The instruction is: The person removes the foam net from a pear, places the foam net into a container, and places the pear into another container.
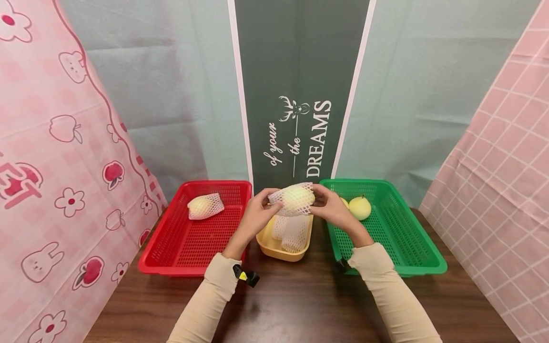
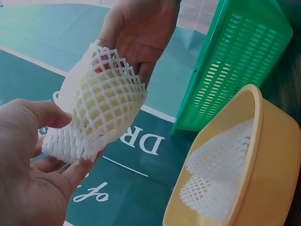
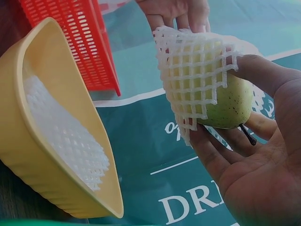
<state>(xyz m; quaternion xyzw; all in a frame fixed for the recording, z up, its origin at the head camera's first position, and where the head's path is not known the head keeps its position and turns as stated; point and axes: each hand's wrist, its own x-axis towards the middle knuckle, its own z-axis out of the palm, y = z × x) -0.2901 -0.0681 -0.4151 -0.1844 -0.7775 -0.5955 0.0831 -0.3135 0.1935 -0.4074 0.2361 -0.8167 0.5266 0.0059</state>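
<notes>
A yellow-green pear [image 3: 231, 107] sits inside a white foam net sleeve [image 1: 296, 199], held up over the yellow bin [image 1: 280, 255]. My left hand [image 1: 259, 210] pinches the sleeve's left end between thumb and fingers. At the other end, my right hand [image 1: 336, 209] grips the sleeve's open edge, thumb on one side and fingers on the other. The right wrist view shows the pear's stem end and dark stem [image 3: 248, 134] bare of the net, facing the right palm. Empty foam net sleeves [image 2: 214, 174] lie in the yellow bin below.
To the left, a red basket [image 1: 195, 270] contains one netted pear [image 1: 205, 206]. A green basket [image 1: 422, 238] on the right contains bare pears [image 1: 360, 208], partly hidden by the right hand. All stand on a dark wooden table [image 1: 291, 300], with hanging cloths behind and at both sides.
</notes>
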